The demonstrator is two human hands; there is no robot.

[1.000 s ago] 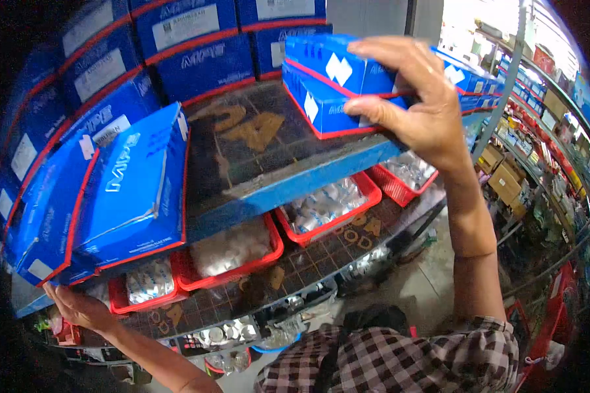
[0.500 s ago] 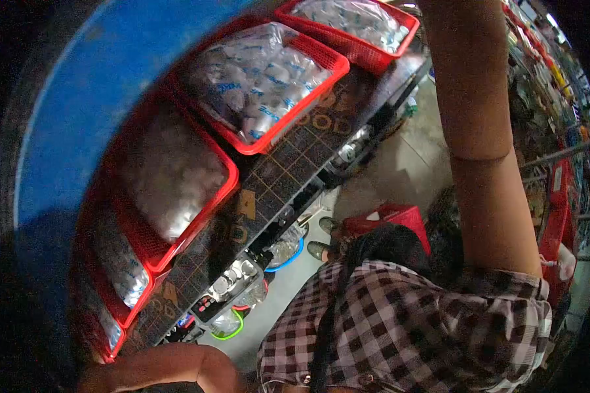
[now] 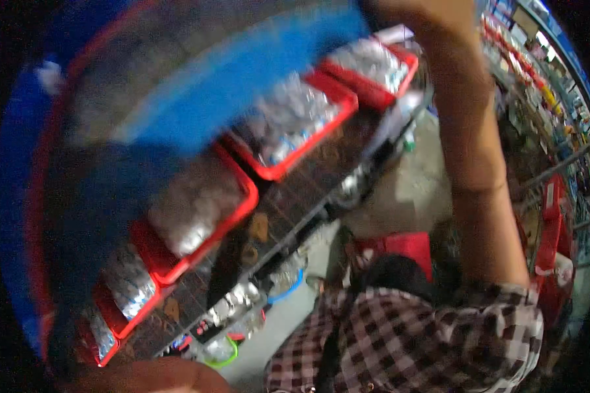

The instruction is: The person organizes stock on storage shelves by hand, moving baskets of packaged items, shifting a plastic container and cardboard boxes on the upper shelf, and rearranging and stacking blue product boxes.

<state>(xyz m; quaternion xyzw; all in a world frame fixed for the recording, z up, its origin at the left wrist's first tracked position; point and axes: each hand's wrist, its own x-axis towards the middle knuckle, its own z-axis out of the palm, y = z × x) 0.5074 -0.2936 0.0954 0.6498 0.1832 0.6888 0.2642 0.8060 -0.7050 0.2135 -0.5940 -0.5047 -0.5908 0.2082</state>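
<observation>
A large blue, curved, tub-like thing fills the upper left, close to the camera and smeared by motion. Beyond its blue band runs a greyish one, and a thin red edge curves along the far left. At the top, my right hand meets the right end of this blue thing, its fingers dark and blurred but seemingly closed on the edge. My left forearm crosses the bottom left; the hand beyond it is lost in shadow by the blue thing's lower end, so its fingers cannot be made out.
Below the blue thing, red baskets stand in a row on a dark patterned counter, filled with clear plastic-wrapped goods. More small goods hang along the counter's front edge. A red box-like thing is on the floor side; stocked shelves line the right.
The blue thing has shifted right and down across the view, now covering more of the baskets and showing a greyish band. My right hand has come into view at the top.
</observation>
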